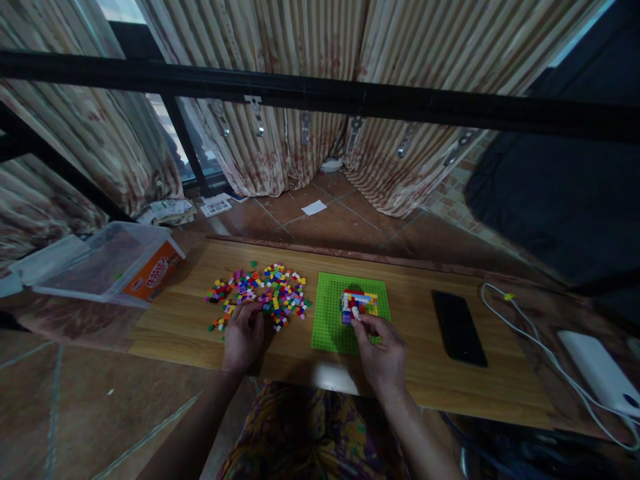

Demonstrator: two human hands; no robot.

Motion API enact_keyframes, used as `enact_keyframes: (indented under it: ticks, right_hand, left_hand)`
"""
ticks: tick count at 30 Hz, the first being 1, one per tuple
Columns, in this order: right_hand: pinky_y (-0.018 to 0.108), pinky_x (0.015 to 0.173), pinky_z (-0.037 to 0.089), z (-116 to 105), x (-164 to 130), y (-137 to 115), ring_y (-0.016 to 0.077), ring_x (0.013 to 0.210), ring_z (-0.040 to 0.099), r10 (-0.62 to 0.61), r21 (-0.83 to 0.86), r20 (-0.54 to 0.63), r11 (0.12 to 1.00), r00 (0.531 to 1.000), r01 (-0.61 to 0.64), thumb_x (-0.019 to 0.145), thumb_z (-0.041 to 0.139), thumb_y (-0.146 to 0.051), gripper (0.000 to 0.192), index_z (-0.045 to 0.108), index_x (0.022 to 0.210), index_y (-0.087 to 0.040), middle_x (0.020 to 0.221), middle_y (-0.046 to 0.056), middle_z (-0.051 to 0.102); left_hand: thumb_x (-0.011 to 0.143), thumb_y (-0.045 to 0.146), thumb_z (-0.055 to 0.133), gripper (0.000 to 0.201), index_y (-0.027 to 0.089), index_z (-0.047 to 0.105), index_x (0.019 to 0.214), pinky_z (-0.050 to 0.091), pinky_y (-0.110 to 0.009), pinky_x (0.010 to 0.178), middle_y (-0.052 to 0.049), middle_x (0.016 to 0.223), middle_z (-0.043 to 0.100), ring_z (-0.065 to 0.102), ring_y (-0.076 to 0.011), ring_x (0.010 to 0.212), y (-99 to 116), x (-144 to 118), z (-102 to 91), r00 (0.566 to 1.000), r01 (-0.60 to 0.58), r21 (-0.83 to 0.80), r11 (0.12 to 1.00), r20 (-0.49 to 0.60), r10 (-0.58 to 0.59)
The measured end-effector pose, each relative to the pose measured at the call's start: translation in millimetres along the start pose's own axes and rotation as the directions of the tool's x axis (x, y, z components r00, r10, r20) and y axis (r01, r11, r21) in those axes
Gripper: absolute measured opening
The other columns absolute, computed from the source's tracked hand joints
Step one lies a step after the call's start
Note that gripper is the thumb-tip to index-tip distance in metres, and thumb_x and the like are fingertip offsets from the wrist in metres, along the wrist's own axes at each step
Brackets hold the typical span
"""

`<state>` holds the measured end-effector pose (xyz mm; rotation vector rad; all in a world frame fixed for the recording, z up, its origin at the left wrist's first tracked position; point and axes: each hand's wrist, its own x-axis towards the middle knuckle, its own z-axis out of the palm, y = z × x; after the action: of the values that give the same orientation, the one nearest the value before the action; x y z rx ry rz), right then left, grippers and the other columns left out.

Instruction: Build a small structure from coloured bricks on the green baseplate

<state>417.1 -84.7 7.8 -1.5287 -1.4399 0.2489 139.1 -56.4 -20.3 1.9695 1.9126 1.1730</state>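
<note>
My right hand [384,348] pinches a small white toy brick [355,312] between thumb and fingers. It is over the front of a low block structure [359,300] of red, white, blue, purple and yellow bricks. That structure stands on a green studded baseplate [330,323]. At the near edge of a loose heap of coloured toy bricks [277,287], my left hand [243,337] has its fingers bent down among the pieces. Whatever its fingertips touch is hidden beneath them.
A black phone [459,327] lies right of the baseplate on the wooden board [415,380]. Farther right are a white cable [533,333] and a white power bank [597,373]. A clear plastic box [110,257] with an orange label stands left. A dark rail [320,90] crosses before curtains.
</note>
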Motion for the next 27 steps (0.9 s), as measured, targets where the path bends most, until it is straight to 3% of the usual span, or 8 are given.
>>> enact_keyframes:
  ticks: [18, 22, 27]
  right_hand:
    - [0.03, 0.073, 0.039, 16.6, 13.5, -2.8, 0.0182, 0.071, 0.056, -0.208, -0.387, 0.086, 0.894, 0.974, 0.225, 0.089, 0.059, -0.028, 0.015, 0.066, 0.079, -0.02, 0.073, 0.002, 0.067]
    - [0.03, 0.072, 0.039, 11.7, 15.4, -6.9, 0.0178, 0.071, 0.057, -0.246, -0.377, 0.065, 0.891, 0.967, 0.252, 0.088, 0.061, -0.026, 0.011, 0.065, 0.079, -0.02, 0.072, 0.001, 0.067]
    - [0.029, 0.074, 0.042, 8.8, 5.4, -24.7, 0.0167, 0.074, 0.06, -0.305, -0.185, 0.049, 0.933, 0.951, 0.309, 0.088, 0.062, -0.027, 0.007, 0.066, 0.086, -0.021, 0.08, 0.002, 0.069]
  left_hand:
    - [0.086, 0.024, 0.049, 0.014, 0.019, 0.061, 0.092, 0.051, -0.033, 0.08, -0.007, 0.093, 0.065, 0.063, -0.0197, 0.088, 0.0, -1.3, -0.1, 1.0, 0.025, -0.029, 0.999, 0.019, -0.025]
    - [0.086, 0.023, 0.049, 0.013, 0.019, 0.061, 0.092, 0.051, -0.033, 0.081, -0.007, 0.094, 0.065, 0.063, -0.0192, 0.088, 1.1, -1.4, -0.1, 0.999, 0.036, -0.048, 0.998, 0.013, -0.035]
    - [0.086, 0.019, 0.048, 0.015, 0.02, 0.061, 0.094, 0.052, -0.033, 0.082, -0.006, 0.096, 0.066, 0.063, -0.018, 0.091, 1.6, -4.0, -0.7, 0.999, 0.043, -0.12, 0.992, 0.002, -0.043]
